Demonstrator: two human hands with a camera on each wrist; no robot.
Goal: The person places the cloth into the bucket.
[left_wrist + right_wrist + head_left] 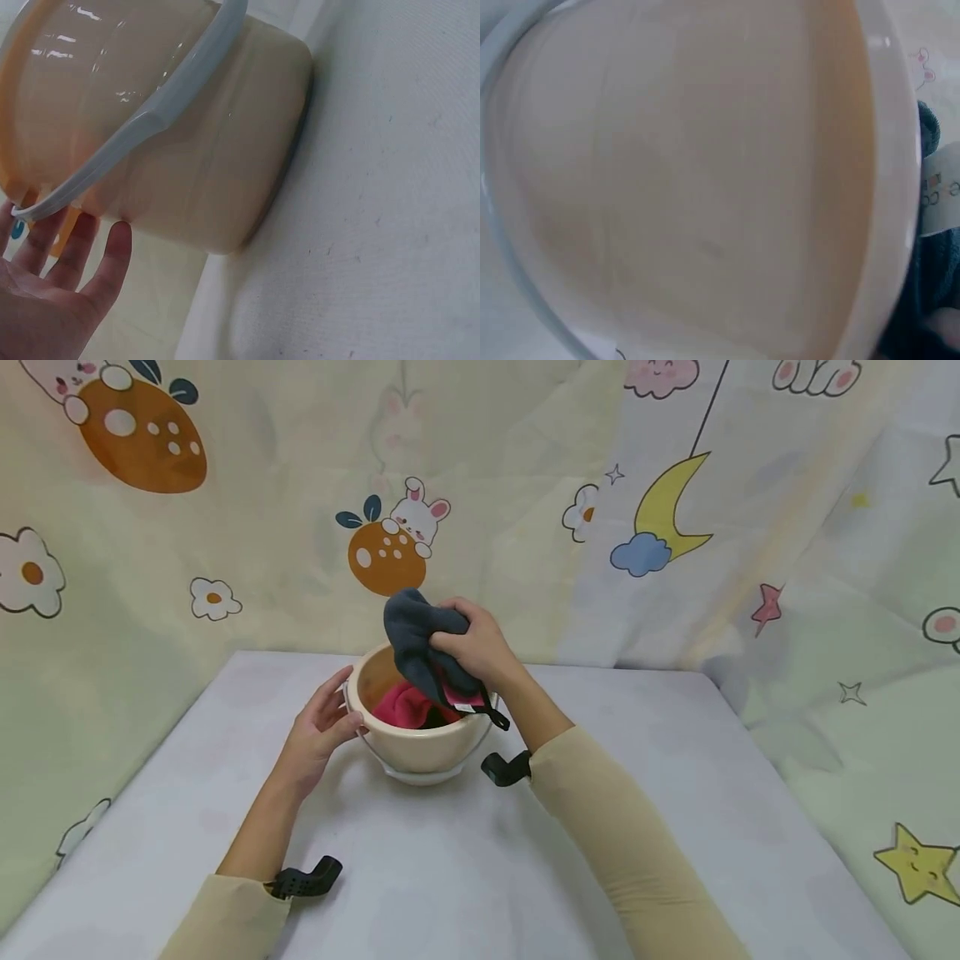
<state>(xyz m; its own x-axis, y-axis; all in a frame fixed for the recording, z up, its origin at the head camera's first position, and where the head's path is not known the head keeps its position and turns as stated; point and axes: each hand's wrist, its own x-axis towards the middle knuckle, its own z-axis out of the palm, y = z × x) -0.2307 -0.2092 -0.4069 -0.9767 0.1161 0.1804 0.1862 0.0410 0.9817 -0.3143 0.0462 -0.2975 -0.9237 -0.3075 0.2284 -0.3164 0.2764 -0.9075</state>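
Note:
A cream bucket (420,747) with a pale handle (157,112) stands upright on the table. My left hand (318,735) rests against its left side near the rim, fingers loosely bent and thumb at the front. Above the bucket's opening, my right hand (476,643) grips a bunched dark blue-grey towel (423,631). A black loop (493,714) and a white tag (941,187) hang from the towel's lower end, near the rim. Inside the bucket lies a pinkish-red cloth (405,706), with something dark beside it. Mostly the bucket's outer wall fills the right wrist view.
The bucket stands near the back of a white-covered table (442,877). Behind it hangs a patterned backdrop (495,527) with cartoon rabbits, flowers and a moon. Black wrist devices (307,878) sit at both sleeve cuffs.

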